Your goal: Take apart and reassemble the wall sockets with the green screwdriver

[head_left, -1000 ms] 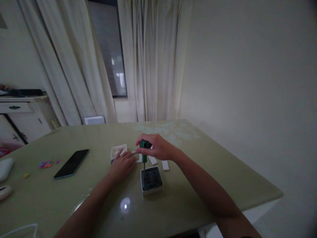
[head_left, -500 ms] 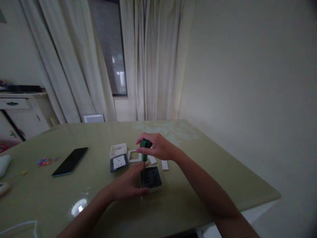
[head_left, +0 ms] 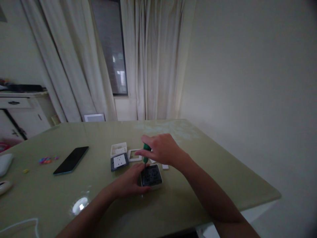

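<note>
My right hand (head_left: pixel 162 148) is closed around the green handle of a screwdriver (head_left: pixel 146 151), which points down with its shaft at the left edge of a socket box. That box (head_left: pixel 156 187) is white, with a dark module (head_left: pixel 151 175) set in its top. Wrapped against the box's left side, my left hand (head_left: pixel 131 182) grips it, thumb at the near edge and fingers at the far corner. Just beyond lie a dark-framed socket (head_left: pixel 119 161), a white back box (head_left: pixel 118 149) and a white frame (head_left: pixel 133 155). White strips (head_left: pixel 165 167) are partly hidden behind my right hand.
A phone (head_left: pixel 71 161) lies left on the table (head_left: pixel 218 178), with small colourful pieces (head_left: pixel 46 160) and a yellow bit (head_left: pixel 26 171) beyond it. A white cable (head_left: pixel 22 222) runs along the near left. A wall (head_left: pixel 235 99) borders the table's right side.
My right hand has turned on the screwdriver and shifted slightly right, its fingers wrapping the handle more. My left hand keeps its hold on the box.
</note>
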A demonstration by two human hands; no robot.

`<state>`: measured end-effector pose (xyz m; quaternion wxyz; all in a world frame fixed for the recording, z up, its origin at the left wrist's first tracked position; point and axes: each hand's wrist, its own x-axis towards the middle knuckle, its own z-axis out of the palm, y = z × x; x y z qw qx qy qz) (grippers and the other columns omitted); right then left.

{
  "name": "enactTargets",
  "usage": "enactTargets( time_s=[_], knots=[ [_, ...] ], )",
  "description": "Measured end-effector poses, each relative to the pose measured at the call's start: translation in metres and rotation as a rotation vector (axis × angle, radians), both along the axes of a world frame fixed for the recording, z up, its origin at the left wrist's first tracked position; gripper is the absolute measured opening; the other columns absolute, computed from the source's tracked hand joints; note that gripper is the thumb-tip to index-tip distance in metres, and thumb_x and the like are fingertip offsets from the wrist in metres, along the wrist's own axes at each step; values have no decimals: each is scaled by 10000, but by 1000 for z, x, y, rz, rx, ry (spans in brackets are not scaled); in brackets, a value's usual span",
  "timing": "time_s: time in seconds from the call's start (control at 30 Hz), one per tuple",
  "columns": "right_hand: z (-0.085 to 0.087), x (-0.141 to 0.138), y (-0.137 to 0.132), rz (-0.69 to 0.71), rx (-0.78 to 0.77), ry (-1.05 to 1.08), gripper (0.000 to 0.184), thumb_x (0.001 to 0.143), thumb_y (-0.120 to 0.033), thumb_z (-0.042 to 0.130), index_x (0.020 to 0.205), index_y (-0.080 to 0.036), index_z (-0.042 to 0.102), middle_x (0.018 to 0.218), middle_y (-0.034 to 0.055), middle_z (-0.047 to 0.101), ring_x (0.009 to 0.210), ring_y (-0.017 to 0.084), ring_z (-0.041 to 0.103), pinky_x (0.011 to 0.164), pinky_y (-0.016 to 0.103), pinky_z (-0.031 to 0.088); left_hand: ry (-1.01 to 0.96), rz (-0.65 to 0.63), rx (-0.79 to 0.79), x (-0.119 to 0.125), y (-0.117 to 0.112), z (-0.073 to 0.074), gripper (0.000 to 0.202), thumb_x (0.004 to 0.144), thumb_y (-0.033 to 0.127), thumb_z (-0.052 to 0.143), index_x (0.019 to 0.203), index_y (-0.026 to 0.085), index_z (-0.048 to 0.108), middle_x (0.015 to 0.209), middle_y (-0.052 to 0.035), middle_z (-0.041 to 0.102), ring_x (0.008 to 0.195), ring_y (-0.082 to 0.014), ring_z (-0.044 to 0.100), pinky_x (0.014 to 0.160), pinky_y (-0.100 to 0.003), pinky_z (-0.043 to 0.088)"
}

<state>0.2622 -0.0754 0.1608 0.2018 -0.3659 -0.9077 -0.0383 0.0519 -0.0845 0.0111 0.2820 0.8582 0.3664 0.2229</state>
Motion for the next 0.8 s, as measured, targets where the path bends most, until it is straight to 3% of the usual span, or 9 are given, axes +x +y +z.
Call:
enactTargets(
  time_s=[0.07,0.2,0.27,0.43,0.57,0.7,0.73,0.8],
  knots=[
    [-2,-2,2,-72,27,-24,350,1073,-531,521,1020,-211,653,793,60,720,719,212,626,660,302,329,16,6,1,0,1,0,735,807,414,864,1453,219,570,1358,-139,685,1233,-382,642,1093,-535,503],
    [-8,3,21,238,-157,133,165,1054,-344,558,1127,-202,602,940,38,713,794,168,608,721,271,382,12,10,2,0,2,1,762,771,384,887,1447,228,573,1364,-142,686,1246,-395,641,1099,-549,498],
    [-9,6,29,344,-251,195,179,1021,-301,580,1162,-192,579,960,28,690,804,155,593,738,258,403,3,7,-6,-1,3,0,779,759,377,897,1453,240,573,1367,-136,688,1251,-396,641,1100,-555,497],
    [-9,6,27,111,-154,165,218,1028,-431,597,1036,-214,621,788,-5,644,698,163,541,690,279,341,-5,7,-21,-2,3,0,785,738,378,910,1443,251,589,1375,-128,688,1256,-390,641,1108,-560,494],
    [-8,3,19,262,-183,162,215,1055,-312,526,1243,-224,580,938,20,704,789,171,593,739,276,383,-2,17,-28,-3,3,0,768,756,415,897,1442,258,588,1363,-124,697,1251,-391,645,1103,-555,505],
    [-9,-2,16,53,-74,142,241,1046,-445,562,1071,-217,636,823,21,690,734,190,578,690,294,344,-12,6,-20,-4,3,-2,807,755,437,910,1470,272,572,1409,-126,681,1285,-406,628,1128,-567,489],
    [-9,-2,16,43,-64,142,253,1048,-455,558,1046,-215,640,808,20,688,724,189,577,690,295,345,-16,4,-15,-4,3,-2,810,756,437,911,1474,276,571,1413,-125,679,1289,-408,627,1130,-569,488],
    [-8,-3,14,157,-93,153,189,1059,-354,530,1123,-212,635,903,29,720,788,183,611,739,289,389,-15,5,-11,-4,3,-2,796,762,434,907,1470,276,579,1395,-125,688,1273,-405,636,1117,-568,498]
  ],
)
